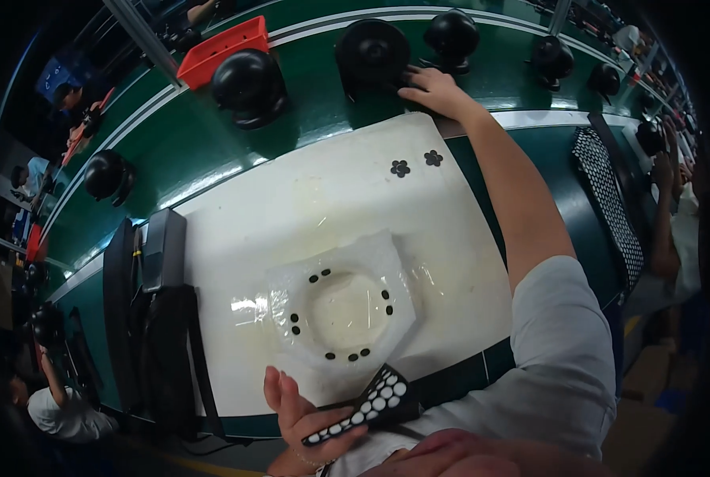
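My left hand [311, 429] is low in the view, closed on a black sheet of white round dots [380, 399], with some fingers raised. My right arm stretches to the far side, where my right hand [436, 91] has its fingers extended at the edge of a black domed shell [372, 60]; whether they touch it I cannot tell. Between my hands, a white foam ring [399, 318] in clear film carries several small black oval pads [294, 319] around its opening. Two black flower-shaped pieces [400, 168] lie toward the mat's far right corner.
A white mat [236, 230] covers the bench. Along the green conveyor [307, 87] stand more black domed shells [249, 87] and a red bin [224, 49]. Black boxes and strips [160, 254] line the left; another dotted sheet [609, 203] lies right. Other people work at both sides.
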`<state>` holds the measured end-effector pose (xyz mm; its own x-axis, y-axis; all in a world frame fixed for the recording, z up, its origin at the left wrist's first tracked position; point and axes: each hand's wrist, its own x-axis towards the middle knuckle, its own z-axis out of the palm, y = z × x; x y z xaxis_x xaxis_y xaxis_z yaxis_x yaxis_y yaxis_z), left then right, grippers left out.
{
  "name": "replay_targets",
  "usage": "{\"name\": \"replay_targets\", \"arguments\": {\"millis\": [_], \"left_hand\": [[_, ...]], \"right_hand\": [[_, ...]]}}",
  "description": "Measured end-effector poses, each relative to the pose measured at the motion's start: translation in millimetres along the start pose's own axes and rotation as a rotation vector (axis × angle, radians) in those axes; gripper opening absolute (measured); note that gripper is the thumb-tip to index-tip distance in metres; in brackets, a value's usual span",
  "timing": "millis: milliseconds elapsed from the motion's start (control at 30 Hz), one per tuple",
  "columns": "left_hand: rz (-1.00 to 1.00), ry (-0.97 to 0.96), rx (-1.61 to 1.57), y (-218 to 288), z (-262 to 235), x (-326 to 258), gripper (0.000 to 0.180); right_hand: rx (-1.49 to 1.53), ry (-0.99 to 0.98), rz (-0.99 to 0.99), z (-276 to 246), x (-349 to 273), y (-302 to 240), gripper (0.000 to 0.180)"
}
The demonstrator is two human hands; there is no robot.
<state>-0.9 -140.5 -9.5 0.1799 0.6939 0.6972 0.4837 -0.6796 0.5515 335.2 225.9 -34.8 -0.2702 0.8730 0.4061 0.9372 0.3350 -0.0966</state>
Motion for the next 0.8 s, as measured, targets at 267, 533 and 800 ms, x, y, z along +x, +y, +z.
{"name": "replay_targets", "arguments": {"millis": [267, 533, 800], "left_hand": [[-0.233, 0.222, -0.003, -2, 11, -35, 0.041], [0.068, -0.09, 0.047, -10, 1, -6, 0.037], [0.033, 0.222, 0.109, -25, 13, -30, 0.045]], "right_hand": [[-0.309, -0.01, 0.503, 9, 16, 68, 0.054], [-0.334, -0.118, 0.581, 6, 13, 79, 0.065], [-0.46, 0.305, 0.562, -7, -3, 83, 0.024]]}}
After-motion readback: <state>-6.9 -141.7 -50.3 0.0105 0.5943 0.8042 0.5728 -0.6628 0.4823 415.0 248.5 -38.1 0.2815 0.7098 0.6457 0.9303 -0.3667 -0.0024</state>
